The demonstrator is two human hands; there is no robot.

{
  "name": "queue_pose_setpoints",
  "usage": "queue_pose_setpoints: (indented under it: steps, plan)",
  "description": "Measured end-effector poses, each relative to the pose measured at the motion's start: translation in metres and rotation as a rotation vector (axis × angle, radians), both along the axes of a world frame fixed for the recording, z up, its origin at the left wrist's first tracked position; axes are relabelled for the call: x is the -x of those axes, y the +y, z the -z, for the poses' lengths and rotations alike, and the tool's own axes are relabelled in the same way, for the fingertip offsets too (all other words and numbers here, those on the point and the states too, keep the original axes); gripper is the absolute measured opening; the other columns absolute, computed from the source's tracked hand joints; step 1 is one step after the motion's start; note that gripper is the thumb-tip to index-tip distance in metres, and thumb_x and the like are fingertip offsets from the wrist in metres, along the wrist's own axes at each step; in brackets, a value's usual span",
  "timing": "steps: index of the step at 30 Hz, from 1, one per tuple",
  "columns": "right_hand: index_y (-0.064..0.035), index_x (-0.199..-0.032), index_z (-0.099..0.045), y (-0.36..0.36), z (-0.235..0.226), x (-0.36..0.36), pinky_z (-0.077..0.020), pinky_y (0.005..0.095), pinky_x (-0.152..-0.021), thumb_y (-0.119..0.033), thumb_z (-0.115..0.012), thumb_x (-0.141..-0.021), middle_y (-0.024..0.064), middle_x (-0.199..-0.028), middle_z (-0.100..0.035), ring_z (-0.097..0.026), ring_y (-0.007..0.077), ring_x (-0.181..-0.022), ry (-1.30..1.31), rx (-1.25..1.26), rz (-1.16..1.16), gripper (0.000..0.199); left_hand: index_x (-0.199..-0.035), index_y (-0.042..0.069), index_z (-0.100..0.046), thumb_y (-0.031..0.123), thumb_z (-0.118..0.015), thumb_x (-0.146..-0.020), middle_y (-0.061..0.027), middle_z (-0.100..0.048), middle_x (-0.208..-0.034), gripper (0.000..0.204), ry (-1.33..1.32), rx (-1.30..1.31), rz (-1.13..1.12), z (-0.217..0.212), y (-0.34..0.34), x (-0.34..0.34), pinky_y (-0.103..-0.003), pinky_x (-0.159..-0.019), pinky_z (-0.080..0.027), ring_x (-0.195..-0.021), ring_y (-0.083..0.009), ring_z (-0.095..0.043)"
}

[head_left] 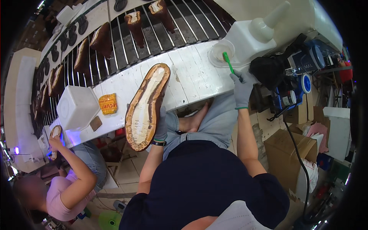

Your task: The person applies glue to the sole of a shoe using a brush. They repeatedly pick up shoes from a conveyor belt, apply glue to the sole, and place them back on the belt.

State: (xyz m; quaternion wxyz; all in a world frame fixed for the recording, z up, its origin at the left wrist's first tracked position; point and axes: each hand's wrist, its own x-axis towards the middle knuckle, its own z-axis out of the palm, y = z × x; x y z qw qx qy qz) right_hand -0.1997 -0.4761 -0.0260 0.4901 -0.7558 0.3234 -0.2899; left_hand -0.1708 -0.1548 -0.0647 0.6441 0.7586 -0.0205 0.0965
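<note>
My left hand (161, 125), in a grey glove, grips a brown boot (147, 108) from its right side. The boot's underside faces up, with a pale middle and a brown, rough rim. My gloved right hand (243, 87) is closed on the green handle of a brush (228, 62). The brush's tip reaches into the shallow round cup (214, 61) at the foot of a white plastic dispenser bottle (247, 40). What the cup holds is hard to make out.
A white bench (188, 74) borders a metal roller conveyor (161, 32) carrying several brown boots (134, 25). Left on the bench are a white container (74, 109) and a yellow packet (108, 104). A co-worker (69, 188) handles another sole at far left. Cardboard boxes (283, 157) stand right.
</note>
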Motion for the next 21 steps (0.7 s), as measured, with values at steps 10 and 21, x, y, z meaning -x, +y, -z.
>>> queue_pose_setpoints:
  steps: [10,21]
  plan:
    - [-0.0077,-0.090,-0.067,-0.018,-0.063,-0.031,-0.0514,0.0444,-0.067,-0.026,-0.067,-0.089,0.0137,-0.084,-0.067,-0.066,0.0331,-0.076,0.538,0.781,-0.153,0.018,-0.145,0.008,-0.045,0.031,-0.059,-0.100,-0.0060,-0.049,-0.146,0.052,0.092,0.003,0.244,0.026,0.011,0.018,-0.040,-0.114,-0.032,-0.131,-0.0192,-0.046]
    - [-0.0113,-0.094,-0.074,-0.031,-0.076,-0.052,-0.0519,0.0456,-0.072,-0.027,-0.066,-0.086,0.0146,-0.087,-0.070,-0.067,0.0360,-0.082,0.724,0.644,-0.297,0.019,-0.148,0.015,-0.040,0.039,-0.050,-0.101,-0.0021,-0.045,-0.149,0.054,0.154,0.030,0.264,0.011,0.026,0.019,-0.043,-0.119,-0.024,-0.137,-0.0173,-0.041]
